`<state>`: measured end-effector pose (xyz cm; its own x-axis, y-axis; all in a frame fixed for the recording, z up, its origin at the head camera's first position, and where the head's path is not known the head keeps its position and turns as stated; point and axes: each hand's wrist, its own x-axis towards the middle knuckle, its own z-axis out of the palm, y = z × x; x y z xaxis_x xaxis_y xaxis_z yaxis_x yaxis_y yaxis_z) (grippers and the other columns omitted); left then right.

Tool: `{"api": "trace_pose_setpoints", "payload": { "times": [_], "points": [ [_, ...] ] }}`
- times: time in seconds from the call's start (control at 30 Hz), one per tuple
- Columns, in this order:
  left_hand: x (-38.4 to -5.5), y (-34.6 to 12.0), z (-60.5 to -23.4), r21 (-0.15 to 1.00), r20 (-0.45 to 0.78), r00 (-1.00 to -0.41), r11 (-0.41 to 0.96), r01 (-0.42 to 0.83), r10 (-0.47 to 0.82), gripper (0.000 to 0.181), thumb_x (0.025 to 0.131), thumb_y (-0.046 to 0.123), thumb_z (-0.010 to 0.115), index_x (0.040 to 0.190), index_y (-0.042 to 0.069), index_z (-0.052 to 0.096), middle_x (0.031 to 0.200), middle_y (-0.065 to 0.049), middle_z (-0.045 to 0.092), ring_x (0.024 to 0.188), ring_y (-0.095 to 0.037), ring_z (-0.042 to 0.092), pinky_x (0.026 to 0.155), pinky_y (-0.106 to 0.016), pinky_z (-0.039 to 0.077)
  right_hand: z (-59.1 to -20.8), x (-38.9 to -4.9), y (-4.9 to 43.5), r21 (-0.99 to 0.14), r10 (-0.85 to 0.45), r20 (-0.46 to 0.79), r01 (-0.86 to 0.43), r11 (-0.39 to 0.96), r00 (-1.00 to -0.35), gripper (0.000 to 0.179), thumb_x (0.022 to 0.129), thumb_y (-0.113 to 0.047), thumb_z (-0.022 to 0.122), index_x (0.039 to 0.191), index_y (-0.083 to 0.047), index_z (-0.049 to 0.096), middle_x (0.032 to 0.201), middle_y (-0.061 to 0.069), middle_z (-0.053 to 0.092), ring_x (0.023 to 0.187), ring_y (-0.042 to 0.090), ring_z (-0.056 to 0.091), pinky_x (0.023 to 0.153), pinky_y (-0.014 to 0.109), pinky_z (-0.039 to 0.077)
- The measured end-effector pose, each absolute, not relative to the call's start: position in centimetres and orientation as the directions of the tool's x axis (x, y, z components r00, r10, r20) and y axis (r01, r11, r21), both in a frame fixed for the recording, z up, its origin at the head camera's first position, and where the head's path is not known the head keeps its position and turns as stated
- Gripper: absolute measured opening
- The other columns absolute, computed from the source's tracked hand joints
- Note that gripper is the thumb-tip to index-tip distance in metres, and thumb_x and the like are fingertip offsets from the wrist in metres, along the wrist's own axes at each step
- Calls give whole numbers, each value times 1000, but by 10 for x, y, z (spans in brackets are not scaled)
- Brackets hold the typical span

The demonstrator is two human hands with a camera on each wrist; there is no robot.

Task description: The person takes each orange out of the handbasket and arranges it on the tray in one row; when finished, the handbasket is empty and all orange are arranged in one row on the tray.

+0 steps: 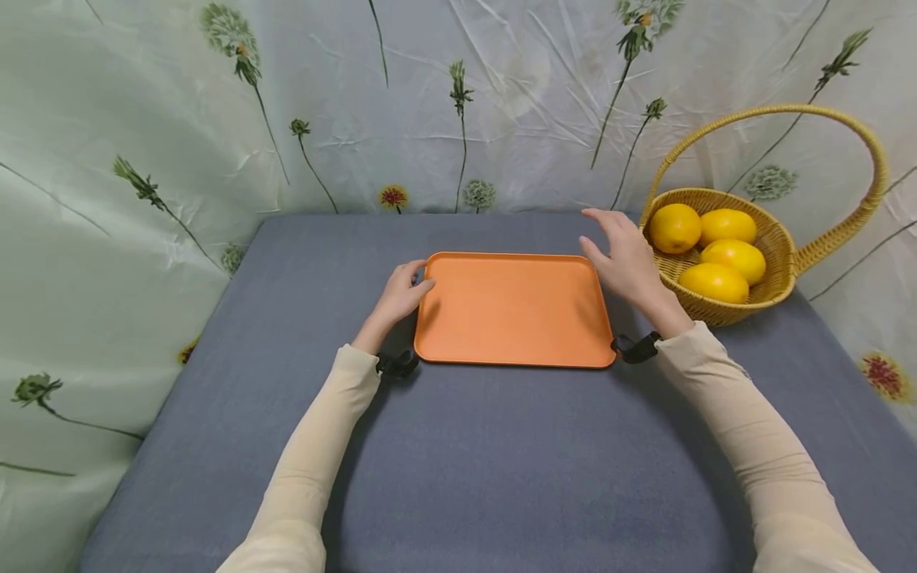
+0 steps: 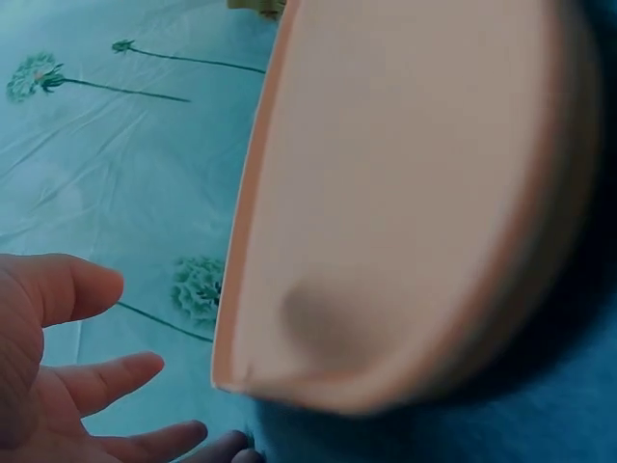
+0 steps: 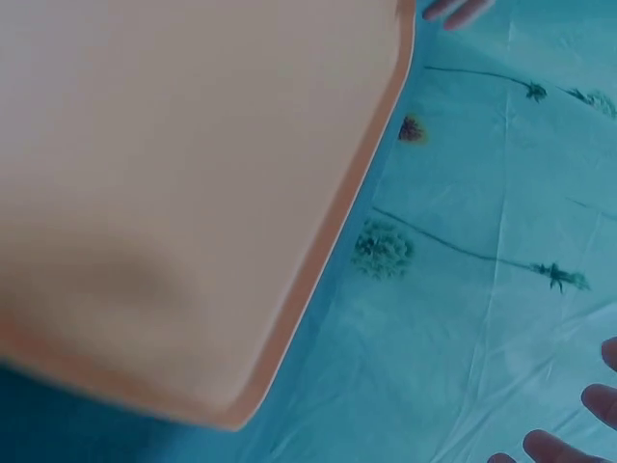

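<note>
An orange rectangular tray (image 1: 512, 310) lies flat on the grey-blue cloth, its raised rim all round and nothing on it. My left hand (image 1: 401, 293) is at the tray's left edge, thumb over the rim; in the left wrist view its fingers (image 2: 125, 376) are spread and apart from the tray. Beyond the tray's right edge, my right hand (image 1: 625, 256) hovers with thumb and fingers apart, holding nothing. Only its fingertips (image 3: 600, 403) show in the right wrist view. Just right of that hand stands a wicker basket (image 1: 779, 239) with several yellow lemons (image 1: 716, 282) inside.
The basket's tall arched handle (image 1: 777, 110) rises above the table's back right corner. A grey-blue cloth (image 1: 487, 461) covers the table. Behind it hangs a pale curtain (image 1: 530, 103) printed with dandelions. Each wrist wears a black strap (image 1: 636, 348).
</note>
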<state>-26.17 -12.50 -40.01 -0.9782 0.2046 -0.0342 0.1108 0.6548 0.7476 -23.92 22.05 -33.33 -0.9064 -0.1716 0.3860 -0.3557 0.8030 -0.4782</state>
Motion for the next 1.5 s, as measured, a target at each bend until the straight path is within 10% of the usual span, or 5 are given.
{"api": "trace_pose_setpoints", "payload": {
  "times": [0.33,0.83,1.03,1.2,1.5],
  "points": [
    [-249,-135,-409,784,-87,-973,618,66,215,52,94,21,51,143,6,38,145,-20,39,128,-35,45,105,-48,41,-337,-228,261,-473,-126,432,-343,811,-893,44,91,-13,56,134,-4,48,124,24,53,101,37,49,84,51,40],
    [-243,-143,-422,832,-8,-966,538,136,258,48,89,14,60,135,5,49,133,-19,54,99,-33,60,60,-21,44,-342,-208,312,-491,-6,445,-249,835,-896,46,91,-12,54,135,-2,47,120,30,51,100,41,47,81,48,36],
    [-236,-146,-424,794,38,-954,570,210,299,49,88,13,64,133,3,51,129,-21,54,109,-33,57,85,-39,51,-346,-201,336,-479,38,427,-190,857,-903,45,90,-11,53,133,1,47,120,32,51,104,44,46,82,54,34],
    [-233,-148,-427,736,98,-927,600,313,363,52,85,16,67,133,1,51,135,-21,51,124,-36,47,107,-51,34,-352,-195,356,-483,83,401,-134,865,-912,46,90,-12,50,133,3,46,121,34,49,106,46,43,85,58,31],
    [-230,-151,-431,709,122,-918,614,347,377,58,81,20,72,132,0,51,139,-20,49,130,-37,37,109,-50,29,-358,-194,380,-502,47,304,-118,857,-952,51,90,-13,48,138,2,39,125,38,43,114,52,36,92,68,23]
  ]
}}
